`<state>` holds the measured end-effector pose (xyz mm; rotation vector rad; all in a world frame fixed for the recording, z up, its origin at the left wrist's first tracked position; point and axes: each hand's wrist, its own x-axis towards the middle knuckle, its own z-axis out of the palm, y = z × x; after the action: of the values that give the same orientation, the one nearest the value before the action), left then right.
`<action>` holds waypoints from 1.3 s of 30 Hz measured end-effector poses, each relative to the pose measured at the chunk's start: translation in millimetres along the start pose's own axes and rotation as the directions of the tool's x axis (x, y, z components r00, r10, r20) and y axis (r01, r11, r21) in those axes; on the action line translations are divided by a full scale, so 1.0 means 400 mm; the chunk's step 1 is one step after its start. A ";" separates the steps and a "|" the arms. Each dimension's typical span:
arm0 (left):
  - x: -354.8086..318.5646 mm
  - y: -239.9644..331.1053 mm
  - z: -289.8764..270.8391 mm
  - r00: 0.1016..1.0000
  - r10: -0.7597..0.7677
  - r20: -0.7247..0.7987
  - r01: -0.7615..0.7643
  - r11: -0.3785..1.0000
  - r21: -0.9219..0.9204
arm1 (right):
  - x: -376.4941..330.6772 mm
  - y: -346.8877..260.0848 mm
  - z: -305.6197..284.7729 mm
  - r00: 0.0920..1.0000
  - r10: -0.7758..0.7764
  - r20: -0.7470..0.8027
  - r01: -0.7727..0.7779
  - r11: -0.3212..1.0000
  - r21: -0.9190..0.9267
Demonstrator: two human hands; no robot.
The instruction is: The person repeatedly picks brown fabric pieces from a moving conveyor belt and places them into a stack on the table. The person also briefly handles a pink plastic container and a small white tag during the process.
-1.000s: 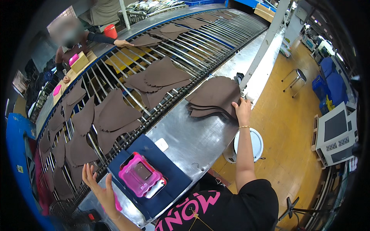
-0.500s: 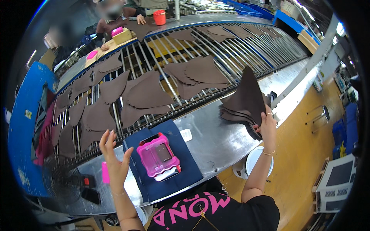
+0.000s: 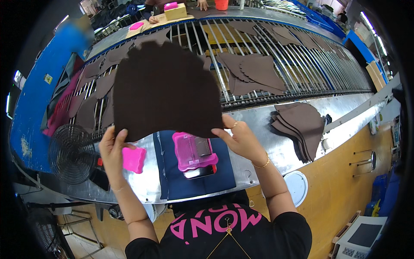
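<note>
A dark brown fabric piece [image 3: 168, 86] with a scalloped far edge is held up in front of me. At its near left corner my left hand [image 3: 113, 146] pinches it between thumb and fingers. My right hand [image 3: 239, 136] grips the near right corner the same way. Below the piece, a pink frame-like case [image 3: 194, 153] with a clear part lies on a dark blue cloth [image 3: 211, 187], partly over a phone-like object [image 3: 200, 172]. A pink scalloped pad [image 3: 133, 159] rests by my left hand. To the right, a fanned stack of brown pieces [image 3: 302, 127] lies on the metal table.
Beyond the metal table [image 3: 258, 118] runs a roller conveyor [image 3: 310, 73] carrying several brown pieces [image 3: 254, 73]. A black fan [image 3: 73, 153] stands at left. Across the conveyor, another person's hand [image 3: 202, 5] is near a red bucket [image 3: 221, 4]. A white bucket lid [image 3: 296, 187] shows below right.
My right hand has brought one brown piece from the stack to the middle. My left hand, open and empty before, now holds its other corner. The view has shifted.
</note>
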<state>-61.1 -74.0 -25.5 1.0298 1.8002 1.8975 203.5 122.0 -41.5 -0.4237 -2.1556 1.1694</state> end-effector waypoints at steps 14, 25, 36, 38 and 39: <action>-0.078 -0.040 -0.015 0.970 -0.043 0.240 -0.046 0.935 0.353 | -0.071 0.109 -0.037 0.985 -0.137 0.109 0.160 0.955 -0.250; 0.015 -0.027 0.310 0.693 0.209 0.689 -0.567 0.749 0.343 | -0.361 0.198 -0.274 0.922 0.322 -0.216 -0.359 0.919 -0.161; 0.213 0.111 0.572 0.436 0.743 0.508 -0.897 0.407 0.174 | -0.260 0.039 -0.413 0.712 -0.150 -0.685 -0.136 0.929 -0.345; 0.242 0.146 0.593 0.335 0.821 0.462 -0.936 0.235 0.261 | -0.222 0.025 -0.404 0.750 -0.057 -0.659 -0.218 0.919 -0.327; 0.256 0.163 0.614 0.298 0.846 0.443 -0.944 0.191 0.270 | -0.216 0.000 -0.412 0.754 -0.012 -0.656 -0.277 0.901 -0.335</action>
<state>53.4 162.9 50.4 2.9366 1.6524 1.6094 378.0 178.0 -8.8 -1.0290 -1.7375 0.4846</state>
